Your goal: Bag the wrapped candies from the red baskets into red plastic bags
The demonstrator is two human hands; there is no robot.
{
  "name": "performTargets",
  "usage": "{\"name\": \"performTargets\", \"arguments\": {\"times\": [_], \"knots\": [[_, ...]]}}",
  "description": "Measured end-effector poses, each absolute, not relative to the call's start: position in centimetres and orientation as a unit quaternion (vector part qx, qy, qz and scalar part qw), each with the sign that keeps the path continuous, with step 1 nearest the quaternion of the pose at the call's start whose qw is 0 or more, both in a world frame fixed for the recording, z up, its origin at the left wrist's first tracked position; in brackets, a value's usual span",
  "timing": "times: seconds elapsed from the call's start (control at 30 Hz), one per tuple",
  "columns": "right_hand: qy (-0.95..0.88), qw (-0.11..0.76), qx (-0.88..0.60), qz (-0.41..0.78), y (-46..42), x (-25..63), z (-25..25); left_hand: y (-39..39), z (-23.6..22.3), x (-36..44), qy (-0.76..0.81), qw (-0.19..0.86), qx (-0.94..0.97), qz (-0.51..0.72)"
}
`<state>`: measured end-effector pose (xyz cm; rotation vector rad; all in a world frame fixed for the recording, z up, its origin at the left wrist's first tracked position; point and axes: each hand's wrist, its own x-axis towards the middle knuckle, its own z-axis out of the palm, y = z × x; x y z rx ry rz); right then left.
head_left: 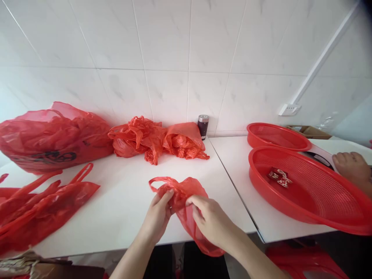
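My left hand and my right hand both pinch a red plastic bag at the near edge of the white table. Each hand grips one side of the bag's mouth. The bag's lower part hangs down over the table edge between my forearms. One handle loops up at the bag's far left.
A full red bag lies at the far left, flat red bags at the near left, crumpled red bags by the wall. A dark cup stands behind them. Two red mesh baskets sit right, beside another person's hand.
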<state>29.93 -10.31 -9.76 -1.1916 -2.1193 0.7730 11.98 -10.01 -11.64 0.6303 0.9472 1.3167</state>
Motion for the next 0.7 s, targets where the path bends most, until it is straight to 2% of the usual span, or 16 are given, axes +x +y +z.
{"name": "performTargets", "arguments": {"times": [0.1, 0.23, 0.3, 0.4, 0.43, 0.5, 0.6, 0.7], "knots": [[-0.841, 0.155, -0.494, 0.155, -7.8, 30.3, -12.5, -10.0, -11.8, 9.1, 0.448, 0.632, 0.258, 0.577], [-0.844, 0.041, -0.521, 0.124, -5.5, 33.2, -13.3, -9.9, -12.1, 3.7, 0.528, 0.548, 0.294, 0.578], [-0.843, 0.021, -0.528, 0.102, -5.2, 33.7, -12.6, -10.5, -11.8, 3.4, 0.591, 0.438, 0.375, 0.565], [-0.848, 0.014, -0.527, 0.065, -5.2, 33.1, -12.0, -12.0, -11.2, 7.1, 0.601, 0.156, 0.555, 0.554], [-0.849, 0.014, -0.524, 0.066, -5.3, 32.7, -12.1, -12.3, -11.1, 8.7, 0.581, 0.071, 0.617, 0.525], [-0.854, 0.009, -0.515, 0.078, -5.5, 32.2, -12.3, -12.3, -11.6, 11.3, 0.558, -0.024, 0.714, 0.421], [-0.868, -0.036, -0.488, 0.087, -6.1, 32.5, -12.8, -10.1, -13.2, 11.5, 0.617, -0.051, 0.744, 0.252], [-0.879, -0.084, -0.461, 0.088, -6.8, 33.9, -12.4, -7.2, -14.5, 8.5, 0.685, -0.020, 0.710, 0.162]]}}
